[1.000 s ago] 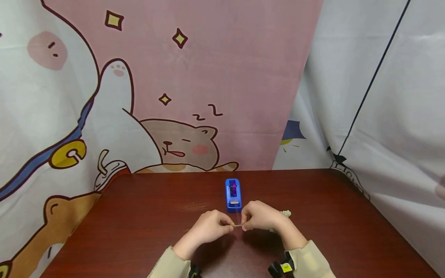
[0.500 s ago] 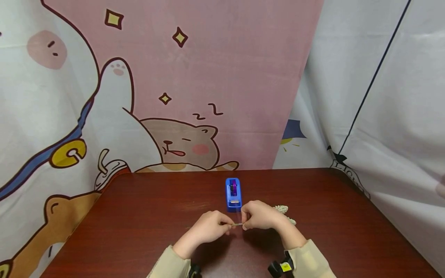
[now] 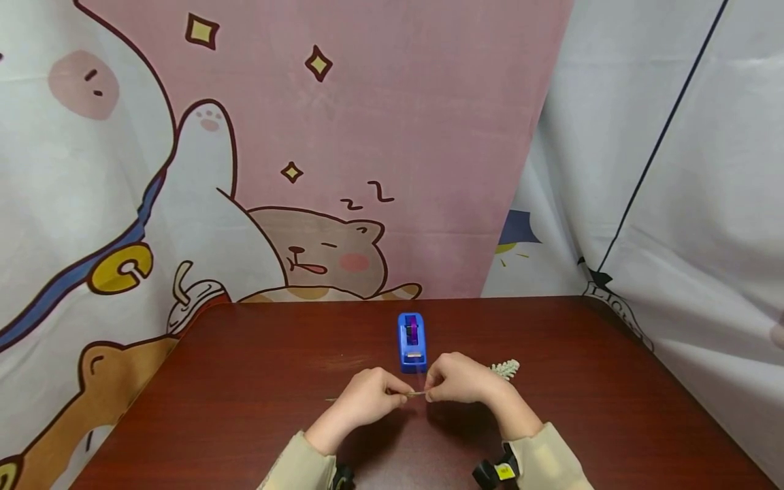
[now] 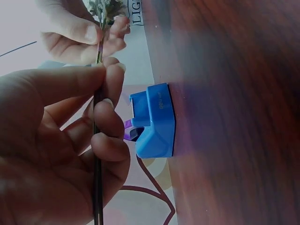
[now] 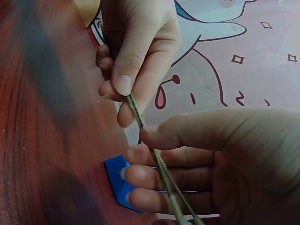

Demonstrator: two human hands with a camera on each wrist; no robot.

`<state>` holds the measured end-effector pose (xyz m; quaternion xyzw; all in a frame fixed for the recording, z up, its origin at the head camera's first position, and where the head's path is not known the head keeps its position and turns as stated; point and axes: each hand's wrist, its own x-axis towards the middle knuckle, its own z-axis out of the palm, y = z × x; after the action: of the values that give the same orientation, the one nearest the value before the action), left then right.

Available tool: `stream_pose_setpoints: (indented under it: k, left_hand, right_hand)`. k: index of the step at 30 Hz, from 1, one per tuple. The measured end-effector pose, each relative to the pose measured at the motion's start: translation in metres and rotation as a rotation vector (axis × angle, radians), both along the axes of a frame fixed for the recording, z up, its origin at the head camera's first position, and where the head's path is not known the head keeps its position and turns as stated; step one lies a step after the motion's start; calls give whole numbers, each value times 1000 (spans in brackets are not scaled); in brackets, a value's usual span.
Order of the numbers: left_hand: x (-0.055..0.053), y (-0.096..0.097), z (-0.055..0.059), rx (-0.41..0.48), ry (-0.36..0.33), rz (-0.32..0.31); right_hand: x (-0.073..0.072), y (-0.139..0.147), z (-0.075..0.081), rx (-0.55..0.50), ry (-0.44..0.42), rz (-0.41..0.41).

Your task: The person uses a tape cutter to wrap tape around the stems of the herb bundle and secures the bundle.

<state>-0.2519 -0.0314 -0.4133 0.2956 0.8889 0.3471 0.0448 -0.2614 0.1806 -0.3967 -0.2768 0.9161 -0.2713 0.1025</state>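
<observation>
My left hand (image 3: pixel 370 397) and right hand (image 3: pixel 462 380) meet fingertip to fingertip above the table, pinching a thin green flower stem (image 3: pixel 415 393) between them. Two slim stems (image 5: pixel 164 176) run together under the right thumb in the right wrist view. Pale, bumpy flower heads (image 3: pixel 505 369) stick out behind the right hand. The stem's darker lower part (image 4: pixel 97 187) passes along the left palm in the left wrist view. Just beyond the fingertips stands a blue tape dispenser (image 3: pixel 413 368) with a purple core (image 3: pixel 413 330). A faint clear strip of tape (image 3: pixel 420 381) reaches from its front toward the stem.
The dark red-brown table (image 3: pixel 257 367) spreads around both hands. Behind it hangs a pink cartoon cloth (image 3: pixel 441 170), with a white cloth wall (image 3: pixel 686 204) on the right. Each wrist carries a black camera strap (image 3: pixel 486 474).
The flower heads have shifted and turned behind the right hand, and a stem end now shows left of the left hand. Both hands stay in nearly the same place, still pinching.
</observation>
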Motion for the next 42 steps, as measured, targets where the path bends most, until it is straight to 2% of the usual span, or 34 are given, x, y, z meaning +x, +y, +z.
stream_pose_setpoints:
  k: [7,14,21,37,42]
  left_hand:
    - [0,0,-1,5,13,33]
    - [1,0,0,26,-26,48]
    - [-3,0,-4,-11,13,62]
    - [-2,-1,-6,-32,22,29]
    - [-5,-3,-7,-25,49,18]
  right_hand:
    - [4,-1,5,10,3,2]
    - [4,-2,7,26,47,-2]
    - [2,-2,3,22,63,-30]
    - [-2,-3,-5,68,141,-83]
    - [-2,-3,-6,51,132,-73]
